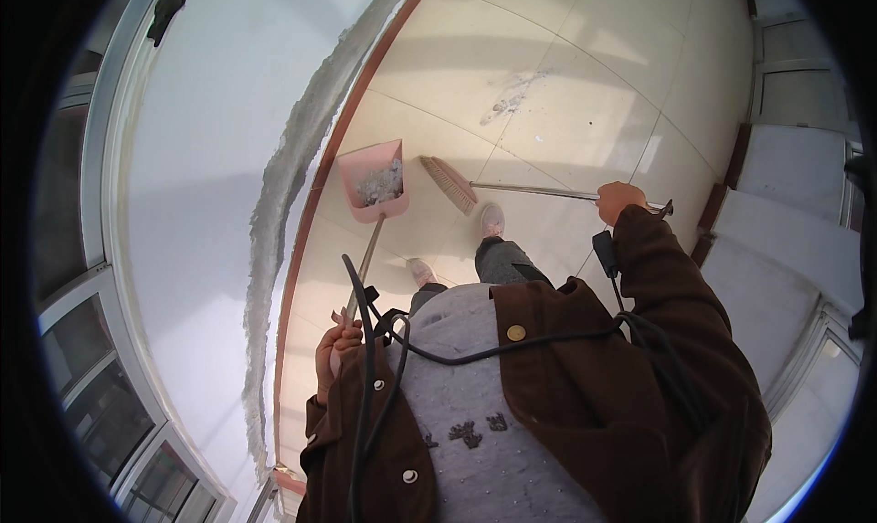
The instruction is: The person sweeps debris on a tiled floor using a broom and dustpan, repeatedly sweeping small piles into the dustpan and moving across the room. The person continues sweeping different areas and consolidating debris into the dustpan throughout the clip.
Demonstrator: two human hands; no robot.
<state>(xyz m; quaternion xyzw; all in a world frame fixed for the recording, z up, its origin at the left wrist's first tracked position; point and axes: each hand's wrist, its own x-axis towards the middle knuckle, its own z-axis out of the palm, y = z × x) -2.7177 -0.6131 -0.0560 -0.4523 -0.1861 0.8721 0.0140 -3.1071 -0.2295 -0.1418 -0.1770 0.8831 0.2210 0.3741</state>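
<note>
My left hand grips the handle of a long-handled pink dustpan, whose pan rests on the floor near the left wall. Whitish and grey debris lies inside the pan. In my right hand is the upper part of a broom's metal handle. The pinkish broom head is at floor level, to the right of the dustpan and apart from it. Farther ahead, a streak of pale debris and dust is spread across the tiles.
Along the left runs a white wall with a rough grey patched strip above a reddish-brown baseboard. Large cream tiles make up the floor. Black cables hang across my jacket. White wall sections stand at the right.
</note>
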